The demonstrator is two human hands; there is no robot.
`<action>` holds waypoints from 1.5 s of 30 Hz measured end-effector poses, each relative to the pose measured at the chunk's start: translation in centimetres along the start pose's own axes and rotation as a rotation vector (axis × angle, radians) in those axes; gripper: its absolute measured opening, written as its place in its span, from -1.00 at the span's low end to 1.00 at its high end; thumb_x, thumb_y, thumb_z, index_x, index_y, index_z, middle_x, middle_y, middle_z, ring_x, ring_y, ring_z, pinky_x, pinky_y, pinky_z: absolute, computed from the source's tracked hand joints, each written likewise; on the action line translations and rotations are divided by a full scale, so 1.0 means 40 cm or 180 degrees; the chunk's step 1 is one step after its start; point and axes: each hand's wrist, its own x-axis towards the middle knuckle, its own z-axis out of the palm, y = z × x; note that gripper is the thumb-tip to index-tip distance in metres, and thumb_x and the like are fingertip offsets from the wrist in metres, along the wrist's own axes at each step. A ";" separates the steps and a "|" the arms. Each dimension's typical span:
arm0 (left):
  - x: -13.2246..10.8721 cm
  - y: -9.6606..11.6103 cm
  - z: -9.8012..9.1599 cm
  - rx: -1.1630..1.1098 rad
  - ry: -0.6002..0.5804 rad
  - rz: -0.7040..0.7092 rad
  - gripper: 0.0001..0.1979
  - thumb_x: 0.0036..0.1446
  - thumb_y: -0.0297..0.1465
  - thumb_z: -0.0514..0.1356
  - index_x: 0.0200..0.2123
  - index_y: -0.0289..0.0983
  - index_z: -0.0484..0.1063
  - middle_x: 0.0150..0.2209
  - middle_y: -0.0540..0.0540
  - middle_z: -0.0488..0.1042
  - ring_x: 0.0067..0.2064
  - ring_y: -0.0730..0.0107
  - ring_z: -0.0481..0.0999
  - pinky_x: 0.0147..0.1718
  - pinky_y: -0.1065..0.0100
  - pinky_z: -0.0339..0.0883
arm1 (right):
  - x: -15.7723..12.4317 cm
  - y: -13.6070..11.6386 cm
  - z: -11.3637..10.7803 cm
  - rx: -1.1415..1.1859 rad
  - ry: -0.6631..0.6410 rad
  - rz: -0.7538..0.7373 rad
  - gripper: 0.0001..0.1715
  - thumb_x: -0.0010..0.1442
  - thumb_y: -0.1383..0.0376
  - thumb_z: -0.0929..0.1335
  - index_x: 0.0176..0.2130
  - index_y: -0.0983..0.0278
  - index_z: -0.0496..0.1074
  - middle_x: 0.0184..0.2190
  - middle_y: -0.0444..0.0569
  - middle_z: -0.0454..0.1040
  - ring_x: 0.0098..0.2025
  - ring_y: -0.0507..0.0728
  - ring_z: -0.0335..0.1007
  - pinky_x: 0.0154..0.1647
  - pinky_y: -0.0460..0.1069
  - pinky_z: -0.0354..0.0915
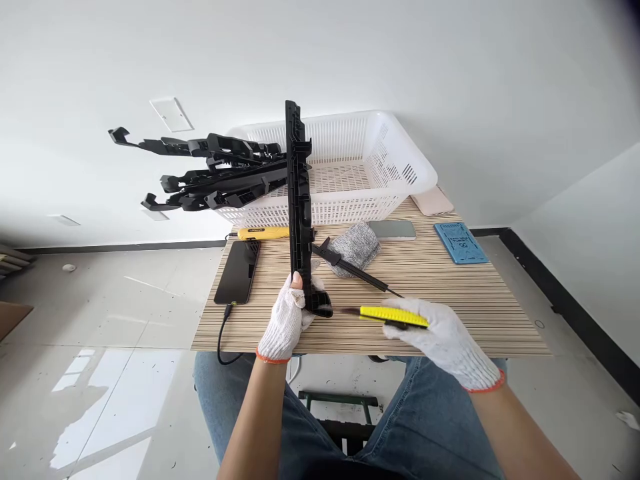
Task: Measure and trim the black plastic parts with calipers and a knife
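Observation:
My left hand (pixel 284 323), in a white knit glove with the thumb tip bare, is closed around the lower end of a long black plastic trim part (pixel 299 207). The part stands upright over the table, its hooked foot turned right. My right hand (pixel 443 337), also gloved, grips a yellow utility knife (pixel 393 315). The knife's blade points left at the hooked foot; blur hides whether it touches. Behind them, a black caliper-like tool (pixel 357 270) leans across a crumpled grey cloth (pixel 356 247).
A white plastic basket (pixel 360 202) stands at the back, with several similar black parts (pixel 220 177) jutting out leftwards. Around the table (pixel 450 293) lie a phone (pixel 237 272) with its cable, a yellow-handled tool (pixel 263 233), a grey flat case (pixel 393 229) and a blue block (pixel 460 243).

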 end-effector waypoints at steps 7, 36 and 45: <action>-0.006 0.004 0.002 0.0084 -0.0011 -0.0028 -0.39 0.06 0.15 0.39 -0.11 -0.27 0.55 -0.56 0.15 0.17 -0.61 0.63 -0.04 -0.71 0.54 -0.11 | -0.005 -0.001 -0.009 0.0031 -0.0176 0.0039 -0.48 0.07 0.00 0.55 -0.02 0.15 0.71 -0.13 0.02 0.73 -0.17 0.29 0.70 -0.04 0.16 0.61; -0.022 0.004 -0.027 0.0811 -0.0983 -0.0118 -0.48 0.21 0.08 0.29 -0.06 -0.24 0.47 -0.37 0.08 0.38 -0.61 0.63 0.06 -0.71 0.47 -0.06 | -0.004 -0.015 -0.015 0.0594 0.0267 0.0552 -0.52 -0.07 0.11 0.61 -0.10 0.15 0.72 -0.27 -0.04 0.72 -0.26 0.24 0.66 -0.23 0.04 0.59; -0.020 0.001 -0.016 0.0938 -0.1043 -0.0166 -0.24 0.20 0.33 0.09 -0.19 -0.30 0.55 -0.62 0.10 0.27 -0.69 0.57 0.02 -0.74 0.43 -0.16 | -0.003 -0.013 -0.012 0.0556 0.0313 0.0552 -0.53 -0.08 0.10 0.60 -0.13 0.14 0.72 -0.30 -0.05 0.70 -0.29 0.20 0.63 -0.25 0.02 0.55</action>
